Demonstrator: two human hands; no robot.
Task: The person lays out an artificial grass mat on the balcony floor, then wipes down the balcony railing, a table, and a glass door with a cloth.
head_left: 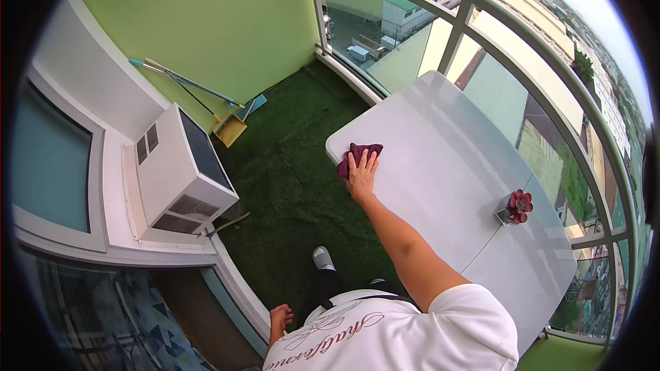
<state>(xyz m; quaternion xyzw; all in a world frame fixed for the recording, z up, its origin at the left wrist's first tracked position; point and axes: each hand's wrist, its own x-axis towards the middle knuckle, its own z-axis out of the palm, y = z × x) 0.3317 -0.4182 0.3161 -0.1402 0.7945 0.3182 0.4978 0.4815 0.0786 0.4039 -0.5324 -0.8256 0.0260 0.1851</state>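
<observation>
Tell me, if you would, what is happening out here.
A person's right hand lies, fingers spread, on a crumpled maroon cloth at a rounded corner of a white table. The left hand is low beside the body. A dark-red rosette-shaped plant stands on the table, toward the railing side.

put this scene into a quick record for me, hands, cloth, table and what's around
right hand: fingers spread, on cloth
left hand: low beside the body, nothing visible in it
cloth: dark red, crumpled, at a table corner
table: white, beside railing
plant: red, on table
floor: green turf
dustpan: yellow, near green wall
</observation>
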